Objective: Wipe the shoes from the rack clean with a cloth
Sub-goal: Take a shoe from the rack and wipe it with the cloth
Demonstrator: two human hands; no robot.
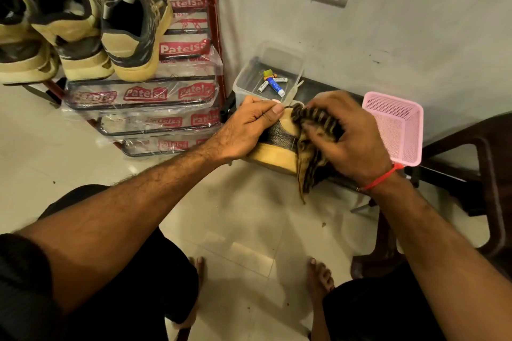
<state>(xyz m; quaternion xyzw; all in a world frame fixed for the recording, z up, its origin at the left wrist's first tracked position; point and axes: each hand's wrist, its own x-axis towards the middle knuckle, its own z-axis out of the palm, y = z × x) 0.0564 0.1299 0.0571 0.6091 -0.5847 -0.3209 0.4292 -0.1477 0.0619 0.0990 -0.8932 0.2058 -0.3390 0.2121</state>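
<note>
Working outward from the fingers [273, 108], we see the left hand [249, 127] clamped on the heel of the shoe [279, 144], thumb pinching its pull tab, while the right hand [349, 135] presses a striped cloth [313, 158] over the upper, fingers curled into the fabric. We judge wiping of this shoe as underway. Three more shoes [83, 28] sit on the rack [213, 22], their condition undetermined, so most work likely remains. Just behind: a clear tub [249, 75] holding batteries, a pink basket [396, 127], and a dark chair [487, 169] crowding the right elbow.
</note>
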